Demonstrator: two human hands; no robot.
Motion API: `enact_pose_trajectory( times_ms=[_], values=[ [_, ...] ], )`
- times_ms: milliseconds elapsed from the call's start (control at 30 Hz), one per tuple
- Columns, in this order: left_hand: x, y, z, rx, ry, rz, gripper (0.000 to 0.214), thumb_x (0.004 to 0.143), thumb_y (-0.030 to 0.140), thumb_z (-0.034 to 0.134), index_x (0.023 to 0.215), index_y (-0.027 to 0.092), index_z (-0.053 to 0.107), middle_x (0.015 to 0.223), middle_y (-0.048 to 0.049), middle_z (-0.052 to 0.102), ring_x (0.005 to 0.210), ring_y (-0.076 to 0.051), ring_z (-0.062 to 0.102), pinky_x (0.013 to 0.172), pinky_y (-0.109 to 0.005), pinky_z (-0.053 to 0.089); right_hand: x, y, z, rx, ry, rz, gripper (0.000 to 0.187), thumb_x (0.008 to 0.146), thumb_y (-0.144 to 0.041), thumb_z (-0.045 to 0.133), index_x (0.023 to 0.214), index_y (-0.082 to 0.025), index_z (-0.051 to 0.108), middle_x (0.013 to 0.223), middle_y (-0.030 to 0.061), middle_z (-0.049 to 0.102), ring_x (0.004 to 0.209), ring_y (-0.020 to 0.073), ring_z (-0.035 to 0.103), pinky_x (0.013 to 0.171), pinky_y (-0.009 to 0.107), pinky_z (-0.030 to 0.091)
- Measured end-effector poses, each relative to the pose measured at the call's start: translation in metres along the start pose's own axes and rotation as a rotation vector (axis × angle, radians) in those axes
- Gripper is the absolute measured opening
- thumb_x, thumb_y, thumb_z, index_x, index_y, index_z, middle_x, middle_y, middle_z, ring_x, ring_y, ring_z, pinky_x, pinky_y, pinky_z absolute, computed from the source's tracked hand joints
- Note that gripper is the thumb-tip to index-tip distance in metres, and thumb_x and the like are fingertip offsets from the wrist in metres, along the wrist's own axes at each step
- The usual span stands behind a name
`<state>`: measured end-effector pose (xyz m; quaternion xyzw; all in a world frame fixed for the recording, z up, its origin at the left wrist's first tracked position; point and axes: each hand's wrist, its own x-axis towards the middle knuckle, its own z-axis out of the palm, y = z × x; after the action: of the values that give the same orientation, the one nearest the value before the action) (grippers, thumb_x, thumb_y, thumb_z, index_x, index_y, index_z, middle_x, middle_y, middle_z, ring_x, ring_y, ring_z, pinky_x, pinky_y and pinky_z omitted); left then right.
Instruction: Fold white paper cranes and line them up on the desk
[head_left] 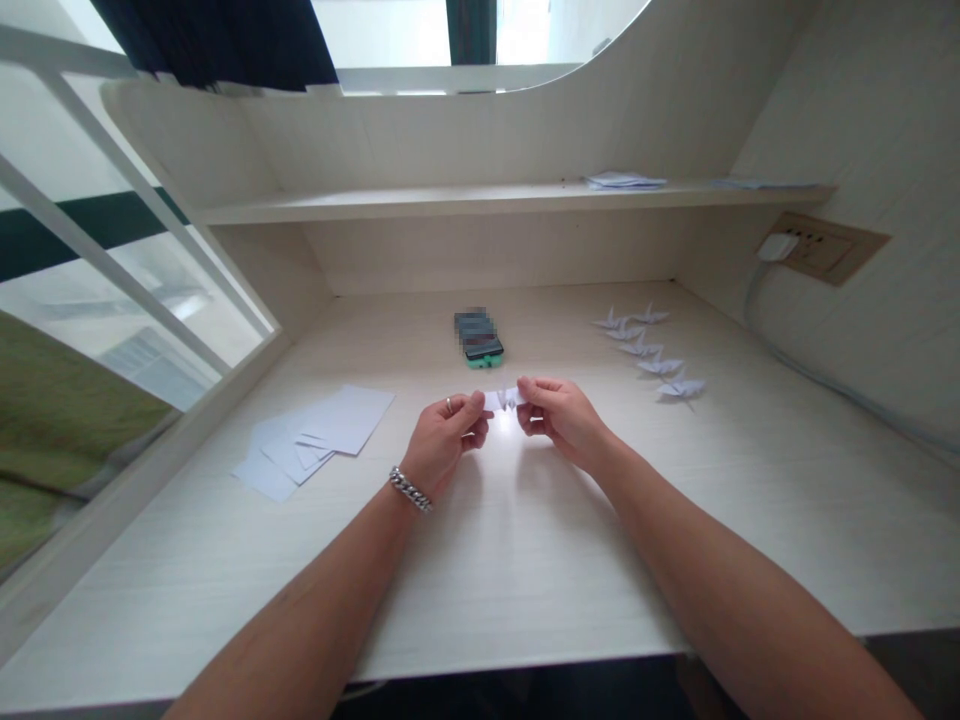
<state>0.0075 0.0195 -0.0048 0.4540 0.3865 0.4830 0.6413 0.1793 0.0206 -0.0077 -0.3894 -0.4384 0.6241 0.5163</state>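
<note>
Between my two hands, just above the desk, is a small folded white paper crane [504, 399] with its wings drawn out sideways. The fingers of my left hand [448, 432] pinch its left wing. On the other side, my right hand [561, 415] grips the right wing between thumb and fingers. To the right, several finished paper cranes [660, 366] sit in a loose slanting row. A fanned stack of white paper sheets [349, 418] lies to the left of my left hand.
Beyond my hands lies a phone in a green case [480, 338]. A shelf [420, 207] spans the back, with folded papers [624, 181] on it. At right a white plug [777, 247] sits in a wall socket, its cable [825, 385] running down the wall side.
</note>
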Motion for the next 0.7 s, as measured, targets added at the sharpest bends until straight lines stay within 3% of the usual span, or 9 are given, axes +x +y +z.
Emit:
enact_pose_trajectory(
  times_ms=[433, 700],
  values=[
    [-0.0023, 0.0037, -0.0013, -0.223, -0.063, 0.016, 0.034, 0.073, 0.034, 0.073, 0.055, 0.015, 0.052, 0.054, 0.0025, 0.052, 0.052, -0.008, 0.049, 0.052, -0.022, 0.04, -0.0016, 0.0, 0.0053, 0.104, -0.037, 0.069, 0.038, 0.068, -0.051, 0.074, 0.069, -0.017, 0.057, 0.056, -0.002, 0.055, 0.05, 0.0094, 0.046, 0.048, 0.022, 0.034],
    [-0.0004, 0.0026, -0.0053, 0.009, 0.002, 0.06, 0.039, 0.075, 0.048, 0.068, 0.06, 0.015, 0.053, 0.058, 0.0009, 0.054, 0.051, -0.009, 0.048, 0.047, -0.022, 0.036, 0.0017, 0.0046, -0.0001, -0.029, 0.044, 0.051, 0.04, 0.068, -0.052, 0.073, 0.063, -0.016, 0.055, 0.053, -0.0021, 0.054, 0.048, 0.0084, 0.045, 0.047, 0.021, 0.032]
  ],
)
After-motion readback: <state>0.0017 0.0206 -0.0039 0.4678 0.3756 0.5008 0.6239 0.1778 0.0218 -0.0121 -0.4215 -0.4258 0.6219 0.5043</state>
